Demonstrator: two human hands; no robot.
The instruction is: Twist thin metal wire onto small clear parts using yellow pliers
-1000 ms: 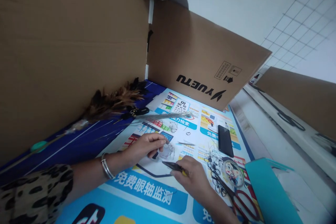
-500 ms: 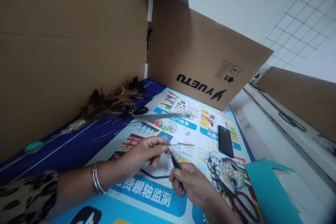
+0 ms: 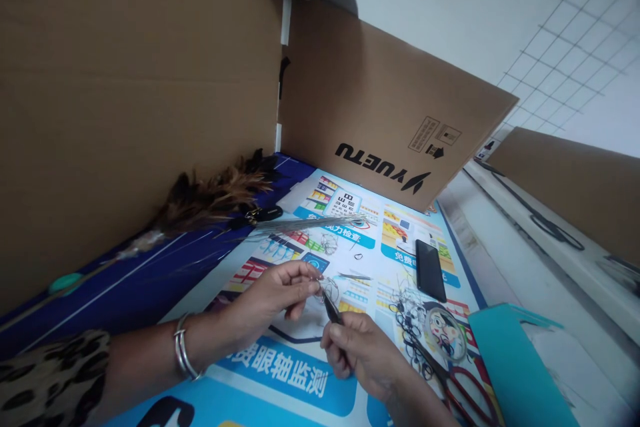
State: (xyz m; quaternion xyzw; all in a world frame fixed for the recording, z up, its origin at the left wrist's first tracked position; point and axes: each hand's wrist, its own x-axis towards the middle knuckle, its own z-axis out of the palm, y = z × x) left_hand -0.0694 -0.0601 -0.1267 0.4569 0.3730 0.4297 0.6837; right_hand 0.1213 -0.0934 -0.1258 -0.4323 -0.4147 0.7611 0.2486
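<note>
My left hand [image 3: 280, 290], with silver bangles on the wrist, has thumb and forefinger pinched together. What it pinches is too small to make out. My right hand [image 3: 363, 350] is closed around dark pointed tweezers [image 3: 331, 309], whose tip meets the left fingertips. Fine looped wire [image 3: 332, 288] shows just behind that tip; whether it is held or lies on the table is unclear. A slim pointed metal piece [image 3: 356, 276] rests beyond the hands. Farther back lies a bundle of thin straight wires [image 3: 310, 221].
Right of my hands are a tangle of black and clear loops [image 3: 407, 310], a round clear dish [image 3: 445, 333], red-handled scissors [image 3: 470, 393], a black phone [image 3: 430, 270] and a teal box [image 3: 515, 353]. Brown feathers [image 3: 215, 193] lie left. Cardboard panels [image 3: 390, 93] stand behind.
The tweezers and my right hand have shifted very slightly left. My left hand stays pinched in nearly the same place.
</note>
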